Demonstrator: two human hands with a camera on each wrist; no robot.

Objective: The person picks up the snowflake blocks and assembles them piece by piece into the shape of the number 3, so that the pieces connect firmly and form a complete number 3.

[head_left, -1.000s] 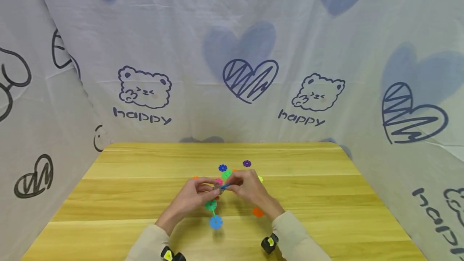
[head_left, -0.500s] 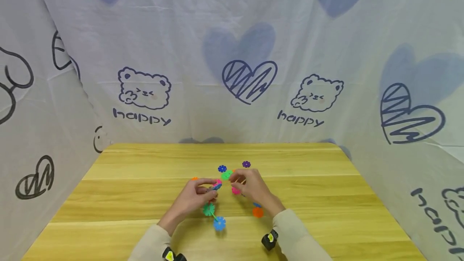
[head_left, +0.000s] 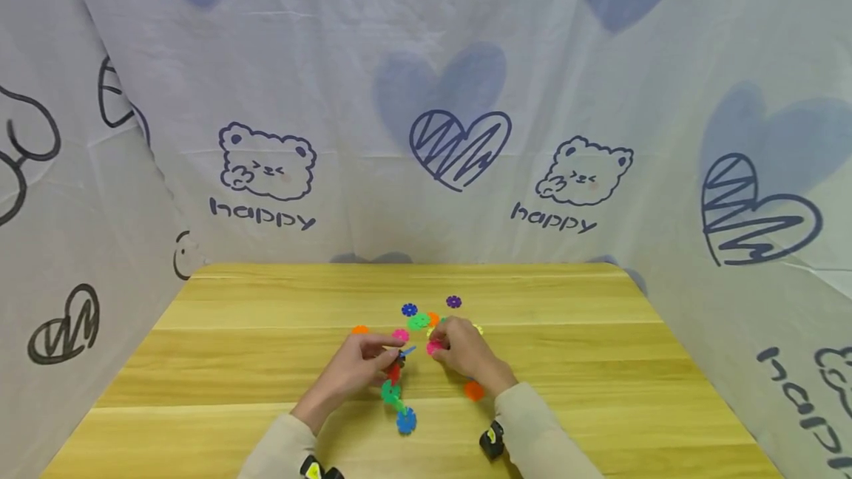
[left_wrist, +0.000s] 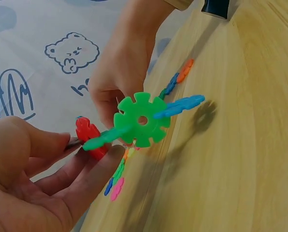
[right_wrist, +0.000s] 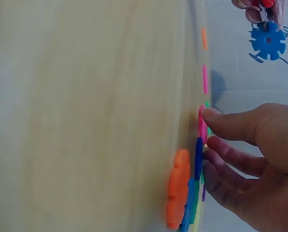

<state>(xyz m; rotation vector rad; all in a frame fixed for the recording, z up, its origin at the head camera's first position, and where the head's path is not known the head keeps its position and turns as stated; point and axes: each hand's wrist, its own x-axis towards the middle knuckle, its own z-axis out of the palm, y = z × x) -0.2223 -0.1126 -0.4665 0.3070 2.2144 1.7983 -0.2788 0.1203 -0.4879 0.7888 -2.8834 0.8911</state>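
Two forearms in pale sleeves [head_left: 542, 427] slant inward over the bench [head_left: 599, 361] from its near side, wrists bent toward each other, the hands apart at different work. The left hand [head_left: 356, 367] is raised, its thumb and fingers pinching a chain [head_left: 390, 392] of notched discs near its far end; the fingers reach past the thumb, with a dark disc and a red disc [left_wrist: 88, 130] at the grip. From there the chain runs down toward the person through green and light green discs to a blue disc at its near end, and its shadow falls on the wood. An upper blue disc [right_wrist: 275, 47] juts from the gripped end toward the right hand [head_left: 466, 350]. That hand is low, knuckles up, thumb and gently bent fingers pointing inward with a narrow gap between them; the thumb tip meets the edge of a pink disc [head_left: 433, 348] among the loose ones. Just nearer the person, beside the right wrist, lies an orange disc [head_left: 474, 390]; farther off are a purple disc [head_left: 454, 301] and a navy disc [head_left: 409, 310].
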